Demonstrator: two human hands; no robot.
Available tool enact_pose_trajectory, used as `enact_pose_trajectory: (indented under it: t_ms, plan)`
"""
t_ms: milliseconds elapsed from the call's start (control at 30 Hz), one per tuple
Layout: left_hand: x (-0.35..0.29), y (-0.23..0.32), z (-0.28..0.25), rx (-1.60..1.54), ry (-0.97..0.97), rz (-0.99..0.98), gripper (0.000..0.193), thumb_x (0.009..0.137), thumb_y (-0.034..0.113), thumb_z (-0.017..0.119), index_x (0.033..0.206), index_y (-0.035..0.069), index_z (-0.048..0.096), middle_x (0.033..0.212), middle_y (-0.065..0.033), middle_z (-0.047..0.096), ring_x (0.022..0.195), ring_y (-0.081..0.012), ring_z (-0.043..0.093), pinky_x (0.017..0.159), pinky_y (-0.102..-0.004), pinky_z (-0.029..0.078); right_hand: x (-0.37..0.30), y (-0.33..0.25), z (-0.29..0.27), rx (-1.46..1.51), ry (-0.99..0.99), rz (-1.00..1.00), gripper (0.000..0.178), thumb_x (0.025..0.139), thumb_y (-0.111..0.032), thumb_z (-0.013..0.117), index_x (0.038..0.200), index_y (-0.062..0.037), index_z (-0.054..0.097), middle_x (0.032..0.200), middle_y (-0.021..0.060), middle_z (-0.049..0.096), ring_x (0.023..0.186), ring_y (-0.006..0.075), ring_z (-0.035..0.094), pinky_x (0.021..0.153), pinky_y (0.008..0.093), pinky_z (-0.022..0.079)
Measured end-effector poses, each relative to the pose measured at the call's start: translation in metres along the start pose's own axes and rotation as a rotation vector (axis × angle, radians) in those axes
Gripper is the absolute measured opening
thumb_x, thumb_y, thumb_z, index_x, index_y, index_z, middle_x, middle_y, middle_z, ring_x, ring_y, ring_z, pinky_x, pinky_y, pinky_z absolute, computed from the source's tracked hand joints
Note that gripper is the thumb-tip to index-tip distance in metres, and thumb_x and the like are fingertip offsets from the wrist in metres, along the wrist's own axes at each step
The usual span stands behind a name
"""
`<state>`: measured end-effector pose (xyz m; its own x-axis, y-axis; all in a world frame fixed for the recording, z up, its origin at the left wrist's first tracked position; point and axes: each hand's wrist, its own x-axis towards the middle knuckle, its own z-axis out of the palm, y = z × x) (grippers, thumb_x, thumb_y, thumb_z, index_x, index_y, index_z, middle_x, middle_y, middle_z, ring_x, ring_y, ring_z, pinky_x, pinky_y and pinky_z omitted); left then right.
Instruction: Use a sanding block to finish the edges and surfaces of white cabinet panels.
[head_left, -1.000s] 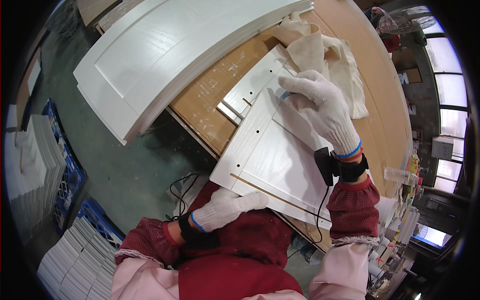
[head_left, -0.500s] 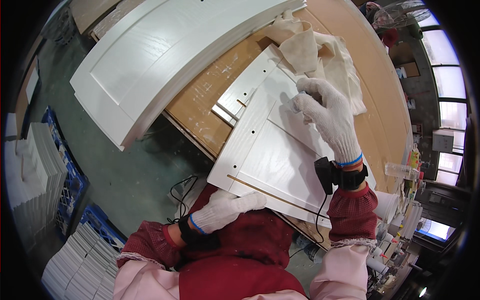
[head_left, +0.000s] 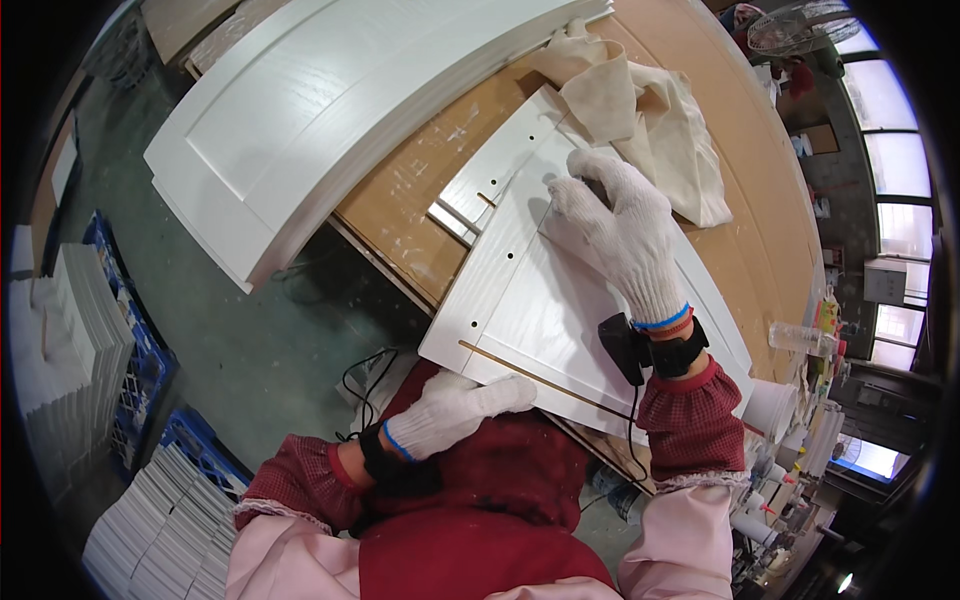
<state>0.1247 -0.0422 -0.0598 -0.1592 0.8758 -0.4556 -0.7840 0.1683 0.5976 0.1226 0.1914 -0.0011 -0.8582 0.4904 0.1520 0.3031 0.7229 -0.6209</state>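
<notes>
A white panel [head_left: 560, 330], with a grooved frame, several small holes and narrow slots, lies at a slant on the brown work table. My left hand [head_left: 455, 408], in a white knit glove, is closed on its near edge; some of the fingers are hidden. Over the panel's middle is my gloved right hand [head_left: 620, 225], its fingers curled in a pinch. Whatever sits between those fingertips is too hidden to name. A cream cloth [head_left: 665, 130] lies crumpled at the panel's far end, just beyond my right hand.
A stack of curved white panels [head_left: 310, 110] covers the table's far left. Piles of white boards [head_left: 165, 530] stand on blue pallets [head_left: 135, 370] at left. To the right are a clear bottle [head_left: 800, 340] and a white tub [head_left: 770, 410]. A black cable hangs from my right wrist.
My right hand has moved left and slightly nearer over the panel, its fingers turned lower toward the surface. The panel has shifted slightly; my left hand stays at its edge.
</notes>
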Motion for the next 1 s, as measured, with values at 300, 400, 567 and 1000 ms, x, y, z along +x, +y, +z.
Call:
enact_pose_trajectory:
  t_ms: [300, 400, 567, 1000]
  plan:
    - [0.007, -0.009, -0.006, 0.040, 0.048, -0.053, 0.034, 0.086, 0.033, 0.075, 0.099, 0.002, 0.074, 0.095, -0.0033, 0.072, 0.091, -0.0101, 0.064, 0.086, -0.0245, 0.048, -0.003, -0.013, 0.003, -0.024, -0.030, 0.045, 0.028, 0.084, -0.028, 0.069, 0.090, -0.0017, 0.063, 0.077, 0.0168, 0.061, 0.072, 0.0308, 0.061, 0.066, 0.0382, 0.049]
    - [0.006, -0.007, -0.005, 0.113, 0.050, 0.008, 0.035, 0.087, 0.032, 0.074, 0.103, 0.001, 0.072, 0.095, -0.0036, 0.072, 0.090, -0.0104, 0.064, 0.085, -0.0251, 0.049, -0.006, -0.018, 0.003, -0.066, -0.054, 0.058, 0.026, 0.083, -0.027, 0.069, 0.088, -0.0023, 0.063, 0.077, 0.0162, 0.061, 0.071, 0.0304, 0.062, 0.066, 0.0377, 0.049]
    - [0.004, -0.003, -0.003, 0.204, 0.012, 0.114, 0.035, 0.089, 0.030, 0.072, 0.108, 0.001, 0.069, 0.094, -0.0041, 0.071, 0.088, -0.0115, 0.064, 0.081, -0.0270, 0.051, -0.017, -0.025, 0.003, -0.013, -0.074, 0.063, 0.025, 0.083, -0.027, 0.070, 0.089, -0.0038, 0.065, 0.077, 0.0154, 0.062, 0.070, 0.0296, 0.062, 0.065, 0.0369, 0.049]
    - [0.013, -0.021, -0.008, 0.280, -0.139, 0.136, 0.038, 0.088, 0.032, 0.070, 0.115, 0.005, 0.067, 0.104, -0.0038, 0.066, 0.094, -0.0119, 0.059, 0.086, -0.0280, 0.048, -0.066, -0.066, -0.012, 0.226, -0.478, 0.245, 0.023, 0.083, -0.021, 0.070, 0.098, -0.0049, 0.067, 0.077, 0.0092, 0.060, 0.071, 0.0154, 0.059, 0.067, 0.0287, 0.048]
